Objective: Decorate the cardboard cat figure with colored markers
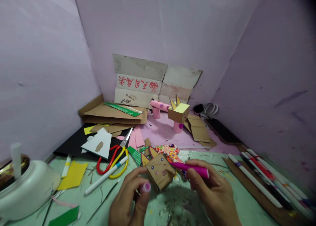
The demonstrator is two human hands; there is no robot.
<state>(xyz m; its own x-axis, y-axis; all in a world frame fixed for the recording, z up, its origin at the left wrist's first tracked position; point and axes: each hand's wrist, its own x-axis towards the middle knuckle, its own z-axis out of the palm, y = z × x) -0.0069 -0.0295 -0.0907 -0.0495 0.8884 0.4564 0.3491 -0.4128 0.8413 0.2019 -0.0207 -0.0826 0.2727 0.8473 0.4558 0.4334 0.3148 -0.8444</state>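
My right hand (212, 189) is closed round a magenta marker (195, 170), whose narrow end points left at the cardboard box. My left hand (130, 196) pinches a small pale pink marker cap (145, 187), its round end facing me. Between the hands stands the small brown cardboard box (159, 173), tilted, with pointed yellow ears and small drawn spots on its face. The left fingertips come up to its left side; whether they touch it I cannot tell. Behind it lies a colourful patterned cloth (169, 151).
Scissors (116, 156) and a white marker (106, 176) lie left of the box. A pink figure with a yellow-topped box head (179, 113) stands behind. Several markers (254, 180) line the right side. A white rounded container (37, 186) sits far left, flattened cardboard (116, 114) at the back.
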